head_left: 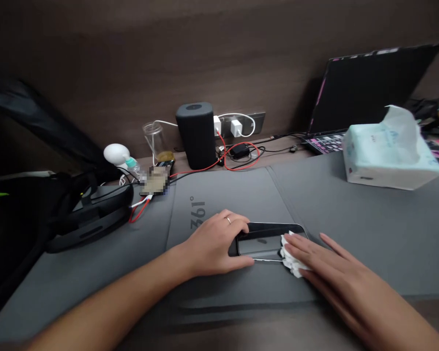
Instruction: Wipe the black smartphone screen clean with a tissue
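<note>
A black smartphone (pixel 261 242) lies flat, screen up, on the grey mat (pixel 237 195). My left hand (pixel 217 243) holds the phone's left end, its thumb along the near edge and its fingers at the far edge. A ring shows on one finger. Under the fingers of my right hand (pixel 325 263) is a crumpled white tissue (pixel 291 256), pressed against the right end of the screen. That end of the phone is partly hidden by the tissue and the hand.
A tissue pack (pixel 384 158) stands at the right before an open laptop (pixel 373 92). Behind the mat are a black speaker (pixel 196 139), a glass jar (pixel 157 141), white chargers (pixel 236 128) and a red cable (pixel 201 168). A black headset-like device (pixel 95 219) lies at the left.
</note>
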Available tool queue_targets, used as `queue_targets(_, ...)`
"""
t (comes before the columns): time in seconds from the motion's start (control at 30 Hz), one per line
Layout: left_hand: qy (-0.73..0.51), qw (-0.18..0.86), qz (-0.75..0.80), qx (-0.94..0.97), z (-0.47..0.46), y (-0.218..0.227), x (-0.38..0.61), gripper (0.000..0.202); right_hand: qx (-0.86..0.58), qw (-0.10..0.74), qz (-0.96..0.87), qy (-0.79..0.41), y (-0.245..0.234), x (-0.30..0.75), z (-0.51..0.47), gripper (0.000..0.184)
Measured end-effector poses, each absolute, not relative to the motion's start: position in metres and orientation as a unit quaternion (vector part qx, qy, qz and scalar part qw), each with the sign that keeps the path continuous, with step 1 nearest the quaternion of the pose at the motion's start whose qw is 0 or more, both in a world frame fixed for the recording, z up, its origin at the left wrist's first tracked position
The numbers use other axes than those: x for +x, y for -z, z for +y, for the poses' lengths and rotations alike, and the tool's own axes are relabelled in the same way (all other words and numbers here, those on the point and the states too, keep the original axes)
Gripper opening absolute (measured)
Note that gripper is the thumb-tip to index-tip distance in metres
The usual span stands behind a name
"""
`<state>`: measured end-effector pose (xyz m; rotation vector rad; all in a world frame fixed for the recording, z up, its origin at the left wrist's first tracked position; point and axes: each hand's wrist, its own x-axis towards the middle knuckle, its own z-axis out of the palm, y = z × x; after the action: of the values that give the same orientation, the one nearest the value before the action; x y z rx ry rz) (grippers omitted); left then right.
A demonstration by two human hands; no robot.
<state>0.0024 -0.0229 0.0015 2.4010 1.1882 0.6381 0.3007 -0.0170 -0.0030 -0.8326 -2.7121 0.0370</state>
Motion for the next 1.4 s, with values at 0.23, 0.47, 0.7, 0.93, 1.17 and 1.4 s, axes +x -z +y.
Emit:
queue_targets(0.23,-0.256,0.246,0.422,0.834,-0.018,0.002,0.000,0.048,-0.282,0.146,-0.948,-0.038,-0.002,0.257,-0.010,0.046)
queue_targets(0.47,-0.246,0.285,0.446,0.812,-0.021,0.001,0.002,0.052,-0.284,0.125,-0.947,-0.084,-0.007,0.223,-0.020,0.045)
queue_targets(0.7,-0.229,0.274,0.452,0.817,-0.023,0.001,0.001,0.049,-0.339,0.155,-0.925,-0.077,-0.002,0.285,-0.027,0.043)
queue_targets(0.93,-0.221,0.269,0.457,0.819,-0.025,-0.001,0.003,0.045,-0.378,0.142,-0.911,-0.087,-0.011,0.285,-0.022,0.039)
queue_targets(1.17,-0.220,0.269,0.461,0.817,-0.026,0.000,0.002,0.048,-0.404,0.126,-0.901,-0.090,-0.008,0.286,-0.017,0.039)
queue_targets(1.4,-0.216,0.268,0.464,0.816,-0.026,0.001,0.003,0.047,-0.424,0.106,-0.898,-0.056,-0.003,0.305,-0.036,0.043)
